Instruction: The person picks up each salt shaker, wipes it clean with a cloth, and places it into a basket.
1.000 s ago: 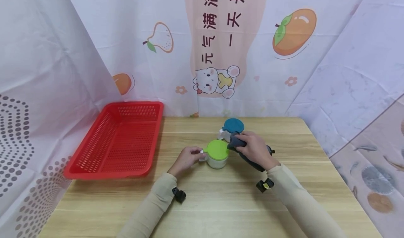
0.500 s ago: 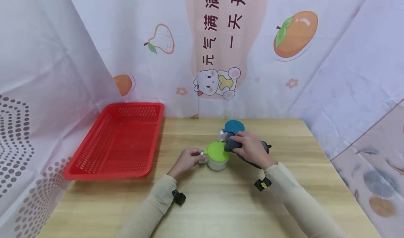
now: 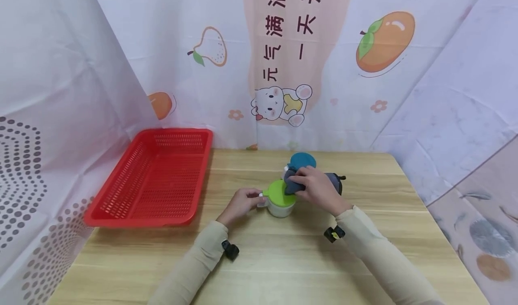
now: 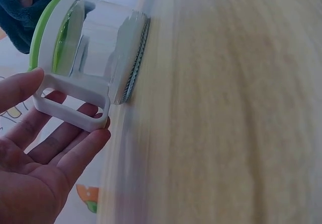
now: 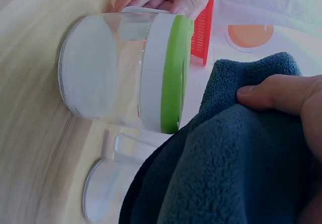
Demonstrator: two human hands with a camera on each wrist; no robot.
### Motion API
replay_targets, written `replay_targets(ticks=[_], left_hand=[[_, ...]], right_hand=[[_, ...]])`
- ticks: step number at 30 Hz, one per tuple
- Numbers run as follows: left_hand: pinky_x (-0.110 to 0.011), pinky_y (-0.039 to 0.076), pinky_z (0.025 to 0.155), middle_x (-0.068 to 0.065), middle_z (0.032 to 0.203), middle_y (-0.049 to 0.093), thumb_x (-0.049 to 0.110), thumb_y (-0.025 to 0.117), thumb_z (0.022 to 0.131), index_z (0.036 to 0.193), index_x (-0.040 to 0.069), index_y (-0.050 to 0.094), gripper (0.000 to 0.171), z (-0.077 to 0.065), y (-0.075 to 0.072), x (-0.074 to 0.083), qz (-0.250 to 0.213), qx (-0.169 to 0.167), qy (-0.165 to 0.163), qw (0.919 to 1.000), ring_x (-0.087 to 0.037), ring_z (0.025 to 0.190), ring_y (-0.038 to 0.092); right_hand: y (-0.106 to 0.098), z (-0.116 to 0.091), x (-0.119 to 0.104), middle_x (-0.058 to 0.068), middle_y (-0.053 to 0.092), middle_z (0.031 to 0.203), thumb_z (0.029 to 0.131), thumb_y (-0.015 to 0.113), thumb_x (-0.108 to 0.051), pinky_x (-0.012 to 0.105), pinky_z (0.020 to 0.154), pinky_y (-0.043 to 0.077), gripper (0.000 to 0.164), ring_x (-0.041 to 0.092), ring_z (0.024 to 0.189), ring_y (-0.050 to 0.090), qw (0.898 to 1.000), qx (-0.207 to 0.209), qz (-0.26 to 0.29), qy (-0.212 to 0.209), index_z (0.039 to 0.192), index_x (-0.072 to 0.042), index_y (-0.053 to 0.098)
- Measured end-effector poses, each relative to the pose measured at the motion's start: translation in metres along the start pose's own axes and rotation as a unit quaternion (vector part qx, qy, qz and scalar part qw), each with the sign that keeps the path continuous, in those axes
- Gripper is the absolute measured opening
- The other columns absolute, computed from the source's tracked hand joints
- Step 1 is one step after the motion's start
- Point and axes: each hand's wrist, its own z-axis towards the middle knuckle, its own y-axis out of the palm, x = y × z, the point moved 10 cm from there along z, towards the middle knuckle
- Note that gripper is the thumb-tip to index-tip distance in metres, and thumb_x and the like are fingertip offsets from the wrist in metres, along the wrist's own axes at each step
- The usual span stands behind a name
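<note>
A clear seasoning jar with a green lid (image 3: 282,192) stands upright on the table, its white handle (image 4: 70,113) pointing left. My left hand (image 3: 243,204) holds that handle, thumb at the lid end and fingers along the far side. A dark blue towel (image 5: 216,153) is bunched in my right hand (image 3: 317,188), thumb pressed into the cloth. In the head view the towel covers the right part of the green lid, and its loose end trails to the right. Behind stands a second jar with a blue lid (image 3: 303,160), partly hidden by towel and hand.
A red plastic basket (image 3: 162,222) with perforated sides sits at the left of the wooden table (image 3: 279,260). A printed fabric curtain (image 3: 178,84) hangs along the table's back edge. The blue-lidded jar is close behind the green-lidded one.
My right hand has moved a little left with the towel, from the green lid's right edge further over its top. The left hand keeps its hold on the handle.
</note>
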Motion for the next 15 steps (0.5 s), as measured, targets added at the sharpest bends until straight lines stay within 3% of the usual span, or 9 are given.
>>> replay_targets(ticks=[4, 10, 15], left_hand=[[-0.023, 0.045, 0.066, -0.001, 0.091, 0.067, 0.034, 0.068, 0.078, 0.096, 0.016, 0.068, 0.025, 0.0, 0.0, -0.001, 0.002, -0.002, 0.0, 1.0, -0.009, 0.077, 0.055], [-0.023, 0.045, 0.065, 0.001, 0.087, 0.066, 0.033, 0.068, 0.077, 0.094, 0.018, 0.069, 0.023, 0.0, -0.001, -0.001, 0.003, -0.002, -0.008, 1.0, -0.009, 0.076, 0.054], [-0.023, 0.044, 0.064, 0.001, 0.086, 0.065, 0.035, 0.068, 0.078, 0.095, 0.017, 0.069, 0.025, 0.0, 0.0, -0.001, 0.001, -0.006, -0.014, 0.9999, -0.01, 0.075, 0.054]], right_hand=[[0.002, -0.001, -0.011, 0.002, 0.062, 0.093, 0.067, 0.078, -0.02, 0.029, 0.071, 0.05, 0.036, 0.016, 0.083, 0.051, 0.998, 0.013, -0.047, -0.036, 0.102, -0.016, 0.07], [0.008, -0.005, -0.03, 0.001, 0.062, 0.093, 0.063, 0.081, -0.026, 0.031, 0.074, 0.05, 0.038, 0.018, 0.085, 0.053, 0.988, 0.037, -0.11, -0.106, 0.098, -0.019, 0.07], [0.013, -0.007, -0.033, 0.0, 0.06, 0.093, 0.063, 0.081, -0.027, 0.031, 0.078, 0.05, 0.037, 0.017, 0.087, 0.054, 0.985, 0.033, -0.123, -0.116, 0.097, -0.02, 0.07]])
